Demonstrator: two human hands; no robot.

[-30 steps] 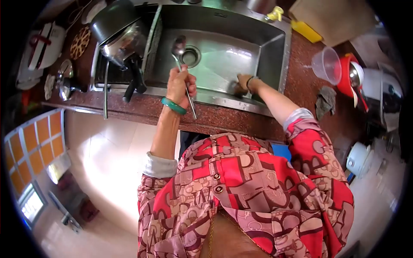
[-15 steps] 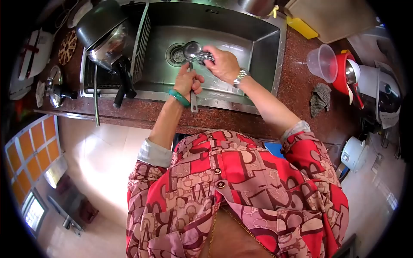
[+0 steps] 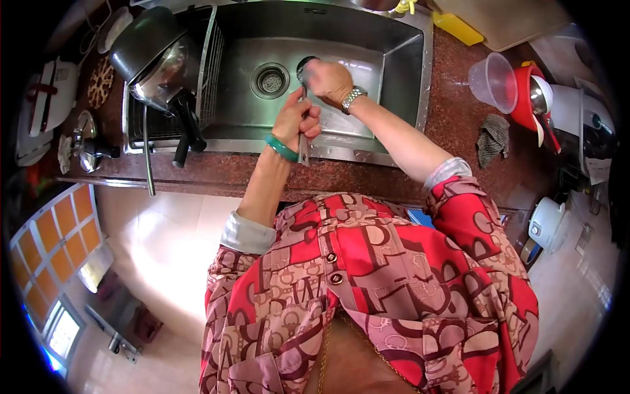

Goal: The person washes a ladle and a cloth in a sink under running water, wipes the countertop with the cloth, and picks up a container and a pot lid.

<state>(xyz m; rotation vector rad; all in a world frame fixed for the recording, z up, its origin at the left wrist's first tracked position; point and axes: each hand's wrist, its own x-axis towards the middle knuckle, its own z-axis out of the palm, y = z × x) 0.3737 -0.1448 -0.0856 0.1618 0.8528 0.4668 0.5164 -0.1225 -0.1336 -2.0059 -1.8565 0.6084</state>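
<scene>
Left fingers round ladle handle, bowl beyond

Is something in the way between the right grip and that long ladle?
Nothing visible blocks it. The right grip already covers part of the ladle at its bowl, while the left grip holds the handle. Whether something small is hidden under the right fingers, I can't tell.

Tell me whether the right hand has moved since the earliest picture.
Yes. Judged against the drain, the right hand has come closer, shifting left and upward in the view.
</scene>
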